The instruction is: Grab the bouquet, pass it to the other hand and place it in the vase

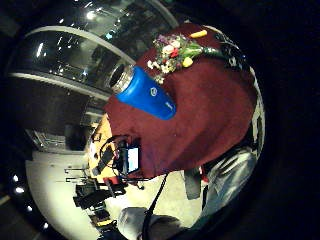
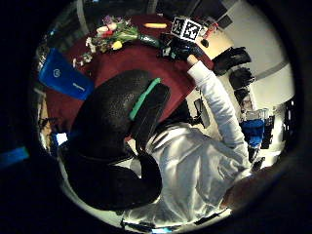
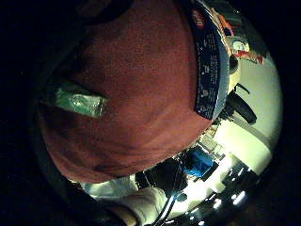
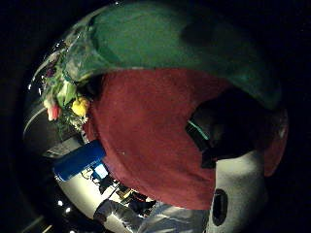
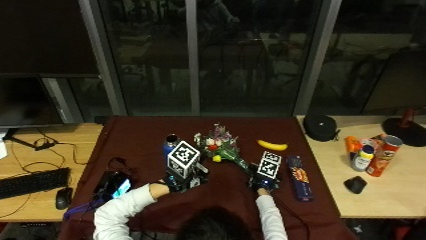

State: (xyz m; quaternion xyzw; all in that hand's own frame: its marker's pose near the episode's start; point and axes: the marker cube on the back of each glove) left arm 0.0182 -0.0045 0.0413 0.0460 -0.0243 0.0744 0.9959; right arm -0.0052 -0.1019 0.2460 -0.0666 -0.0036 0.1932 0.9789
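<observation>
The bouquet (image 5: 221,147) is lying on the dark red tablecloth (image 5: 140,137), its blooms toward the blue vase (image 5: 170,146) and its green-wrapped stem running out toward the right hand (image 5: 265,181). That hand is sitting right over the stem's end, the green wrap filling its thumb-side palm view, but whether its fingers are closing on it I cannot tell. The left hand (image 5: 178,181) is hovering on the near side of the vase, apart from the flowers, fingers curling on nothing. Beyond the bouquet, a banana (image 5: 272,145) is resting on the cloth.
</observation>
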